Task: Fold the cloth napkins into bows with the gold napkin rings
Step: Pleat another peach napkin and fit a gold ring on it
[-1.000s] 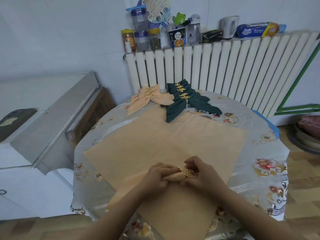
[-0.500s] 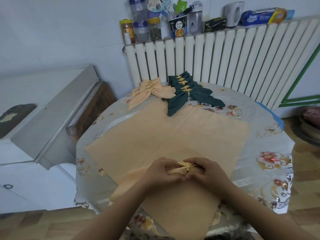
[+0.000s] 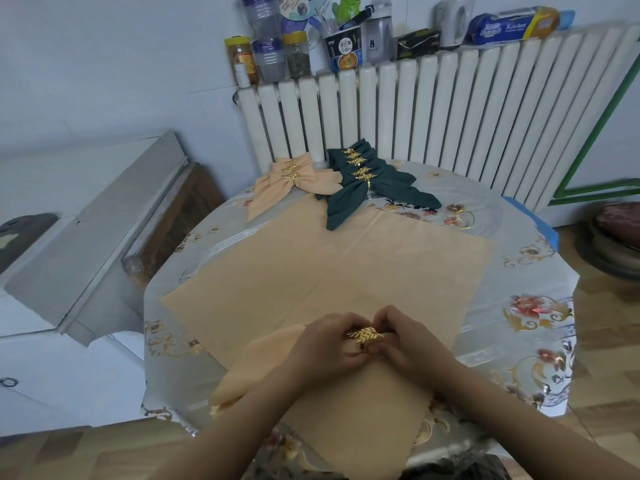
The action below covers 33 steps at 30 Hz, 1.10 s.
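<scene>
Bows finished beside the radiator: peach bows, green bows; both hands, left hand and right hand, pinch a gold leaf ring onto a gathered peach napkin; flat napkins remain

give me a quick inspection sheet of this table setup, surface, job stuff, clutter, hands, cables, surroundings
surface: round table under a floral cover, with a flat peach cloth spread over the middle
job's things: gathered peach napkin near the front edge, gold leaf ring at its middle; finished peach bows and dark green bows stacked at the far side; spare ring on the cover at the right
clutter: nothing seen on the table beyond the job's things
hands: left hand grips the napkin beside the ring; right hand pinches at the ring
cables: nothing seen
surroundings: white radiator behind, jars and boxes on top; white cabinet on the left
</scene>
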Tool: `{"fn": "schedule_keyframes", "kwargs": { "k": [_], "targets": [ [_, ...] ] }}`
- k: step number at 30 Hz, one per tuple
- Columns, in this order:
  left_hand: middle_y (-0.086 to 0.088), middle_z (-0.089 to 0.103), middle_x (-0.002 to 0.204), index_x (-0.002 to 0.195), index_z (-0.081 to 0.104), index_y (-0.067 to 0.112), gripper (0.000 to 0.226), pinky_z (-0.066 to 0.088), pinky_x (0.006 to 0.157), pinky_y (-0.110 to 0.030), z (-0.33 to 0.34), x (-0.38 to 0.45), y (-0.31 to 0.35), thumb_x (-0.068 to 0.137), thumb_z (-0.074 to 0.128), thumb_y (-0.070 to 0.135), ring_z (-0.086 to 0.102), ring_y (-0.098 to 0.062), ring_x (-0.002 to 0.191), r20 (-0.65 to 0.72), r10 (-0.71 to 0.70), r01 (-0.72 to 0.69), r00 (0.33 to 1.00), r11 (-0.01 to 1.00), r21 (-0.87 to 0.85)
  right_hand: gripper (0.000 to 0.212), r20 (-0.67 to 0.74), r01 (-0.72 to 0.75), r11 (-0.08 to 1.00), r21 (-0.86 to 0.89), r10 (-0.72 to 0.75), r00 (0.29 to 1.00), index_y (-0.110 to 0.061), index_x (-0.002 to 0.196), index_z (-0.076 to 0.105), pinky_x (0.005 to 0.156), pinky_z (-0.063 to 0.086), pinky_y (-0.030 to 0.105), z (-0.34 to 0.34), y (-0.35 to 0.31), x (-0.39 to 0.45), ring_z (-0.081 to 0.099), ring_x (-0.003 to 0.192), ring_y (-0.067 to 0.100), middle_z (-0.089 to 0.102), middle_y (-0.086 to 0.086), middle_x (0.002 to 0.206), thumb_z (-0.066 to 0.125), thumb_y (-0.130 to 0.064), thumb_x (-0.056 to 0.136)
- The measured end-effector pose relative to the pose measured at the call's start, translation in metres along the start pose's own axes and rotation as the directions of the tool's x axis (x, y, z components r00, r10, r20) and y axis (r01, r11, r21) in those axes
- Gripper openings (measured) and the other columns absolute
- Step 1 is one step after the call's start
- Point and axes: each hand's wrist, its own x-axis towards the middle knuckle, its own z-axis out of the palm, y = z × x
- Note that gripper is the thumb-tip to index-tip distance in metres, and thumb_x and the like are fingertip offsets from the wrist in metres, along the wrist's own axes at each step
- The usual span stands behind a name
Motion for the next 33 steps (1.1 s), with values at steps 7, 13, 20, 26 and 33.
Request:
{"fn": "schedule_keyframes", "kwargs": {
  "k": [7, 13, 20, 26, 33],
  "targets": [
    [0.005, 0.066, 0.099, 0.115, 0.061, 0.019, 0.048, 0.044, 0.079, -0.012, -0.015, -0.004, -0.011, 0.072, 0.075, 0.034, 0.059, -0.004, 0.089, 0.063, -0.043, 0.045, 0.997, 0.999, -0.028, 0.036, 0.029, 0.049, 0.993, -0.112, -0.046, 0.999, -0.016, 0.099, 0.065, 0.067, 0.032, 0.010, -0.001, -0.003, 0.003, 0.045, 0.079, 0.007, 0.047, -0.021, 0.075, 0.056, -0.038, 0.073],
    [0.000, 0.063, 0.106, 0.126, 0.054, 0.015, 0.055, 0.034, 0.080, -0.007, -0.019, -0.007, -0.014, 0.075, 0.073, 0.026, 0.055, -0.010, 0.097, 0.058, -0.042, 0.037, 0.997, 0.996, 0.080, 0.017, 0.041, 0.025, 0.991, -0.132, -0.020, 0.999, -0.012, 0.095, 0.065, 0.072, 0.035, 0.028, -0.001, -0.012, 0.007, 0.046, 0.081, 0.012, 0.044, -0.015, 0.071, 0.067, -0.023, 0.082],
    [0.004, 0.065, 0.098, 0.124, 0.055, 0.015, 0.060, 0.036, 0.079, -0.012, -0.031, -0.012, -0.029, 0.068, 0.066, 0.036, 0.055, -0.008, 0.090, 0.004, 0.009, -0.010, 1.000, 0.992, 0.123, 0.018, 0.001, 0.040, 0.989, -0.141, -0.040, 0.999, -0.010, 0.094, 0.064, 0.065, 0.029, 0.025, 0.002, -0.012, 0.005, 0.044, 0.079, 0.012, 0.042, -0.016, 0.070, 0.067, -0.023, 0.083],
    [0.006, 0.058, 0.119, 0.131, 0.052, 0.022, 0.079, 0.035, 0.100, -0.028, -0.031, -0.027, -0.043, 0.066, 0.055, 0.066, 0.049, -0.008, 0.112, -0.081, -0.076, 0.083, 0.994, 0.992, 0.091, 0.036, -0.006, 0.064, 0.992, -0.110, -0.065, 0.998, -0.014, 0.101, 0.060, 0.071, 0.031, 0.022, 0.006, -0.009, 0.002, 0.048, 0.087, 0.013, 0.051, -0.012, 0.085, 0.057, -0.038, 0.074],
    [0.013, 0.053, 0.115, 0.115, 0.057, 0.031, 0.037, 0.035, 0.093, -0.008, -0.028, -0.045, -0.043, 0.080, 0.058, 0.044, 0.050, 0.002, 0.110, -0.145, -0.197, 0.184, 0.970, 0.978, -0.098, 0.048, -0.038, 0.291, 0.911, -0.294, -0.315, 0.948, -0.028, 0.117, 0.063, 0.083, 0.042, 0.039, 0.026, -0.021, 0.022, 0.057, 0.102, 0.022, 0.064, -0.004, 0.113, 0.054, -0.053, 0.077]
  ]
}}
